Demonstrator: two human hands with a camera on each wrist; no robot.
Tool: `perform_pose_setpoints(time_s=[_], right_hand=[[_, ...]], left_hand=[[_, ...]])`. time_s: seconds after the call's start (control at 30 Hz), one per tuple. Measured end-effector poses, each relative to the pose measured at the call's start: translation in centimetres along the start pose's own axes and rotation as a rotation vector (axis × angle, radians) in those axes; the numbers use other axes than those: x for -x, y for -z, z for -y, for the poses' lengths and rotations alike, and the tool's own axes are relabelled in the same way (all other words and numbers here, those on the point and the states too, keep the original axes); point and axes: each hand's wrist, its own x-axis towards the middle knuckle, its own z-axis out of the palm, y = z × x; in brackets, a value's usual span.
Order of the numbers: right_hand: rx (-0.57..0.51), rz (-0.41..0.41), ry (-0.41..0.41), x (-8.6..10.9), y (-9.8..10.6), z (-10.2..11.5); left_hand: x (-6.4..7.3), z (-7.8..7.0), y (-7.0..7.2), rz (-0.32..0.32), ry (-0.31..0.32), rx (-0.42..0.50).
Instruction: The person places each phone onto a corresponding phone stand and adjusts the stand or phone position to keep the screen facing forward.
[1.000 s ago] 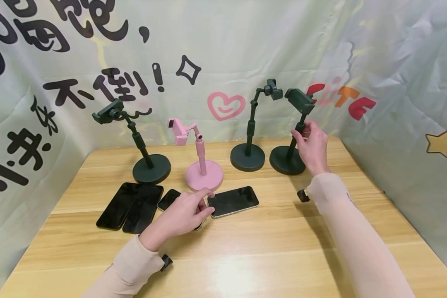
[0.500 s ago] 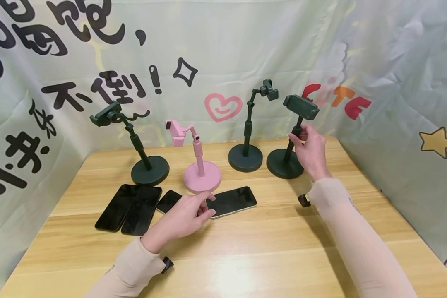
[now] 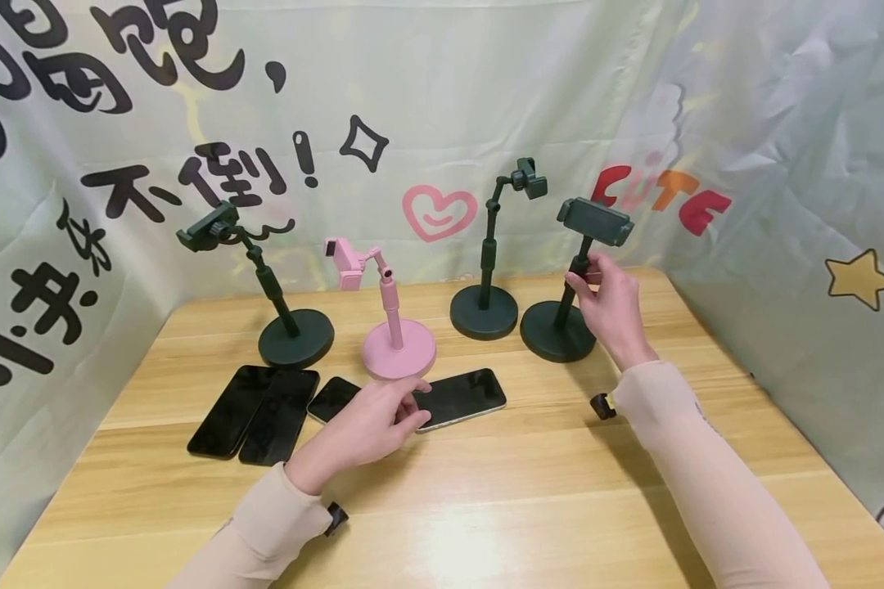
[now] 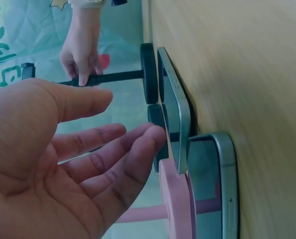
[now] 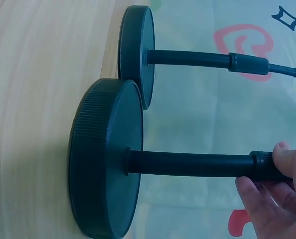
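In the head view my right hand [image 3: 613, 307] grips the pole of the rightmost dark green phone stand [image 3: 557, 331], below its wide clamp [image 3: 595, 221]. The right wrist view shows thumb and fingers round the collar [image 5: 262, 165] of that pole, with the round base upright on the table. My left hand [image 3: 361, 425] hovers over the phones with loosely bent fingers and holds nothing, as the left wrist view confirms. Beneath it lie a light-edged phone [image 3: 462, 398] and a second phone [image 3: 333, 398], partly hidden by the hand.
A second dark green stand [image 3: 484, 312], a pink stand [image 3: 399, 350] and another dark green stand [image 3: 296, 339] line the back of the wooden table [image 3: 530, 499]. Two black phones [image 3: 228, 413] lie side by side at left. A printed cloth [image 3: 442, 98] hangs behind.
The rightmost stand has turned, so its clamp faces more to the front, and its base has shifted slightly nearer. My right hand moved with it. The left hand has barely moved.
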Motion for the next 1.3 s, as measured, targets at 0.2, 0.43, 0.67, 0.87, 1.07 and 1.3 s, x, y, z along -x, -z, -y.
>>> perform_pose_setpoints(time_s=[0.2,0.43,0.67,0.87,1.07,1.3], right_hand=[[-0.020,0.038,-0.001,0.4,0.3,0.4],[-0.020,0.084,-0.016,1.0,0.6,1.0],[-0.027,0.124,-0.028,1.5,0.8,1.4],[-0.040,0.159,-0.008,2.0,0.8,2.0],[-0.059,0.180,0.037,2.4,0.6,2.5],[-0.073,0.201,0.058,3.0,0.6,2.8]], left_hand=[[-0.8,-0.4,-0.3,-0.002,-0.010,0.012],[-1.9,-1.0,-0.7,-0.002,-0.020,0.005],[-2.7,-1.3,-0.8,0.016,-0.048,-0.022],[-3.4,-1.9,-1.1,0.024,-0.074,-0.026],[-4.2,-2.7,-1.4,0.042,-0.073,-0.031],[-5.2,-3.2,-1.8,0.055,-0.081,-0.020]])
